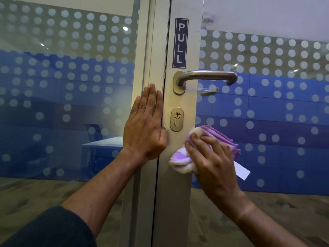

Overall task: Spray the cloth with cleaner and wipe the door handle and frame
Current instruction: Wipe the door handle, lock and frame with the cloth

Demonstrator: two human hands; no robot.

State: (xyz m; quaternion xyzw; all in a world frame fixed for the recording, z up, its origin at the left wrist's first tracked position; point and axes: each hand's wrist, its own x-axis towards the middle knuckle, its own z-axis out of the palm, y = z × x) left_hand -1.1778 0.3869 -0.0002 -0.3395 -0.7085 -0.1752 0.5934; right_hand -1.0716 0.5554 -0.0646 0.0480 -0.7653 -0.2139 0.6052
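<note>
Left hand (145,124) spread flat on the door frame (151,50), right hand (212,157) bunching the purple cloth (216,135) against the door just below and right of the keyhole (176,119) — handle (206,75) above, untouched. Risks: cloth's tag (242,171) snagging, thumb pinched at the door gap — likely if the door swings.

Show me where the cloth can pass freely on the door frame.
Free: the strip between handle plate and keyhole, the frame below the cloth, and above the PULL sign. Crowded: beside the keyhole, where the left hand lies flat and the right hand presses the cloth.
</note>
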